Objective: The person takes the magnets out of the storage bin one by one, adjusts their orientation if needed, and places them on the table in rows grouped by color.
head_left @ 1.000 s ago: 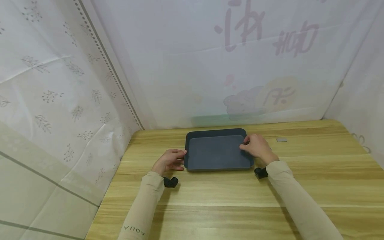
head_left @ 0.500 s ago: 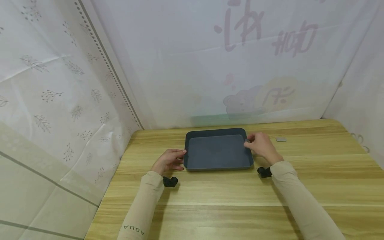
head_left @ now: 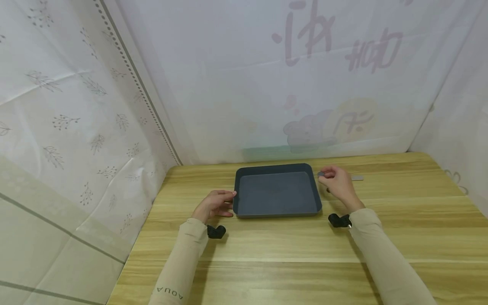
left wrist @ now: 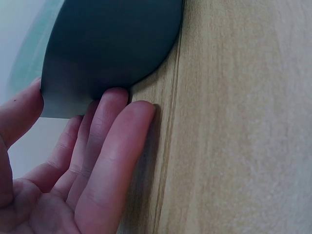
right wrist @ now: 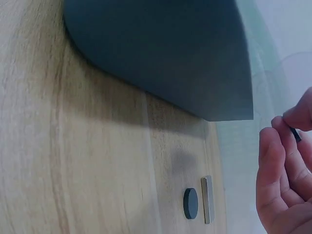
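A dark grey rectangular tray (head_left: 277,192) lies on the wooden table. At its left side is my left hand (head_left: 214,204): the thumb touches the rim, while the fingers, fairly straight, rest against the outer wall (left wrist: 112,44). Just off the tray's right rim, my right hand (head_left: 339,184) is raised above the table. Between thumb and fingertips it pinches a small, thin dark disc (head_left: 320,174), seen almost edge-on in the right wrist view. Below that hand, a second dark round disc (right wrist: 190,203) sits on the table beside a flat silver rectangular bar (right wrist: 208,199).
The wooden table (head_left: 289,262) reaches back to a pale printed curtain (head_left: 244,84). Another patterned curtain (head_left: 95,140) hangs along the left side. Both wrists carry small black camera mounts (head_left: 216,231).
My right hand has moved right, from over the tray's right rim to outside it, with the small disc pinched. The left hand and the tray have stayed in place.
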A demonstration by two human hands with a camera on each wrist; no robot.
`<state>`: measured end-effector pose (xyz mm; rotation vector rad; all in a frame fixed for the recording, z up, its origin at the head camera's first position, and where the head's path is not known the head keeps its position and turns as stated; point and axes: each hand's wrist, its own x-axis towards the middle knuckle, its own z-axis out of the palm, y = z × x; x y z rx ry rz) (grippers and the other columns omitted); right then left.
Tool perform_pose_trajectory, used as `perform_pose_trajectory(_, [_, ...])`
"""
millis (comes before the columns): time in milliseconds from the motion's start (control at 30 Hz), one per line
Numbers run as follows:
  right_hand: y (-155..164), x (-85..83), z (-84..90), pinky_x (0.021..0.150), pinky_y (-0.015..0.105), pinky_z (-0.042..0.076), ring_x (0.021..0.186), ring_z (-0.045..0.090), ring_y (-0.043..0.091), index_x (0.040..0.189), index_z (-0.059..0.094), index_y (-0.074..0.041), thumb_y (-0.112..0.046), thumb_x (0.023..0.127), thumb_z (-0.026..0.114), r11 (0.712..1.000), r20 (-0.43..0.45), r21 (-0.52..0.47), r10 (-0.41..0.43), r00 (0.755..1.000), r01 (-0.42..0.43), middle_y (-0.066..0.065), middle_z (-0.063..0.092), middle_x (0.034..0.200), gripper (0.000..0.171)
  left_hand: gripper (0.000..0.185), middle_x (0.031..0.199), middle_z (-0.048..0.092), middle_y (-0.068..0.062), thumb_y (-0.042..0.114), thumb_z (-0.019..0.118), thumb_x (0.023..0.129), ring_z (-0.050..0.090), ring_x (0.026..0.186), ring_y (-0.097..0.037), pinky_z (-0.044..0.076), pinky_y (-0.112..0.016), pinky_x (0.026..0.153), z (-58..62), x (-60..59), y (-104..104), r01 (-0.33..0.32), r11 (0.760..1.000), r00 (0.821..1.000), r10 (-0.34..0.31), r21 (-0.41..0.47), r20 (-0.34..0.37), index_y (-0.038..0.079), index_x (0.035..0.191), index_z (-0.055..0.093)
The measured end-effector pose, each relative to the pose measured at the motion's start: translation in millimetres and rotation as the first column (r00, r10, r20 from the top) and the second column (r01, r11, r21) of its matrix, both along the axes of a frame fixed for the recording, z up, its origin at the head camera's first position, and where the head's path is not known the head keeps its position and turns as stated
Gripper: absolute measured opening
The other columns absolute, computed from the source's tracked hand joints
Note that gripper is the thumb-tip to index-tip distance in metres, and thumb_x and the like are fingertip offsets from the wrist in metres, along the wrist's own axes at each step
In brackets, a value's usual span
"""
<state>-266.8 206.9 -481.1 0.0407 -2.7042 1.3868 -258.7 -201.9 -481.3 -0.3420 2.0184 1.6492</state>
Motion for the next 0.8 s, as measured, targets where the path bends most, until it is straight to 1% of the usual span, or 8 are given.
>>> perform_pose_trajectory(100, [3.3,0.1,-1.5,0.074,0.032,0.052,0.096,0.063,0.030,0.122,0.061,-0.003,-0.018,0.093,0.059,0.999,-0.018,-0.027,-0.017,1.000,0.016,0.020,0.067,0.108,0.032,0.040,0.105,0.062,-0.011,0.030,0.061,0.096,0.065,0.082,-0.017,0.060,-0.041,0.072,0.3,0.2,0.4,-0.002,1.000,1.000,0.002,-0.001,0.002,0.001,0.123,0.058])
perform_pose_trajectory(200, [5.5,-0.2,-2.0,0.067,0.025,0.052,0.088,0.064,0.019,0.122,0.062,-0.005,-0.017,0.093,0.059,0.998,-0.029,-0.063,-0.028,0.999,0.026,0.018,0.068,0.105,0.031,0.039,0.105,0.062,-0.010,0.030,0.061,0.096,0.065,0.082,-0.017,0.060,-0.040,0.072,0.4,0.4,1.1,0.002,1.000,1.000,-0.002,-0.005,0.001,0.002,0.123,0.058])
perform_pose_trajectory(267, [6.8,-0.4,-1.6,0.066,0.024,0.052,0.083,0.063,0.010,0.123,0.061,-0.005,-0.018,0.094,0.059,0.995,-0.028,-0.101,-0.030,0.999,0.027,0.016,0.068,0.104,0.032,0.040,0.106,0.062,-0.010,0.030,0.061,0.096,0.065,0.082,-0.017,0.060,-0.040,0.072,0.6,0.5,1.6,0.005,1.000,1.000,-0.005,-0.008,0.000,0.002,0.124,0.058])
perform_pose_trajectory(333, [7.5,-0.7,-0.4,0.068,0.025,0.055,0.080,0.063,0.005,0.124,0.060,-0.004,-0.019,0.095,0.059,0.988,-0.025,-0.152,-0.027,0.999,0.023,0.013,0.068,0.102,0.033,0.041,0.106,0.062,-0.011,0.030,0.061,0.096,0.065,0.082,-0.017,0.060,-0.040,0.072,0.5,0.3,1.5,0.005,1.000,1.000,-0.005,-0.007,0.000,0.001,0.125,0.058])
perform_pose_trajectory(467, [8.6,-1.4,3.1,0.074,0.028,0.057,0.081,0.066,0.009,0.126,0.057,0.000,-0.020,0.096,0.060,0.972,-0.038,-0.236,-0.018,0.999,0.008,0.002,0.067,0.096,0.037,0.044,0.106,0.061,-0.011,0.031,0.060,0.096,0.065,0.082,-0.017,0.060,-0.040,0.072,0.4,-0.4,0.4,0.010,1.000,1.000,-0.010,-0.001,0.002,0.000,0.127,0.056])
perform_pose_trajectory(533, [8.5,-0.9,5.9,0.075,0.027,0.057,0.082,0.066,0.011,0.127,0.056,0.001,-0.021,0.096,0.061,0.964,-0.046,-0.267,-0.013,0.999,0.000,-0.004,0.065,0.093,0.038,0.044,0.106,0.061,-0.011,0.031,0.060,0.097,0.064,0.082,-0.016,0.060,-0.040,0.072,-0.1,-0.7,-0.3,0.013,1.000,1.000,-0.013,-0.001,-0.002,0.000,0.128,0.055])
perform_pose_trajectory(600, [8.8,0.1,8.9,0.074,0.025,0.056,0.082,0.066,0.009,0.128,0.055,0.001,-0.022,0.096,0.060,0.961,-0.051,-0.277,-0.010,0.999,-0.005,-0.009,0.063,0.091,0.039,0.044,0.106,0.061,-0.011,0.031,0.061,0.096,0.064,0.082,-0.017,0.060,-0.039,0.071,-1.1,-1.0,-0.5,0.006,1.000,1.000,-0.006,0.001,-0.001,0.000,0.127,0.056])
perform_pose_trajectory(800, [10.2,3.6,18.1,0.072,0.023,0.055,0.080,0.063,0.003,0.129,0.056,-0.004,-0.023,0.096,0.060,0.962,-0.054,-0.271,-0.006,0.999,-0.009,-0.010,0.063,0.092,0.038,0.041,0.105,0.061,-0.010,0.031,0.061,0.096,0.065,0.082,-0.017,0.060,-0.040,0.071,-2.4,-1.5,0.9,0.002,1.000,1.000,-0.002,-0.001,-0.002,0.001,0.125,0.058])
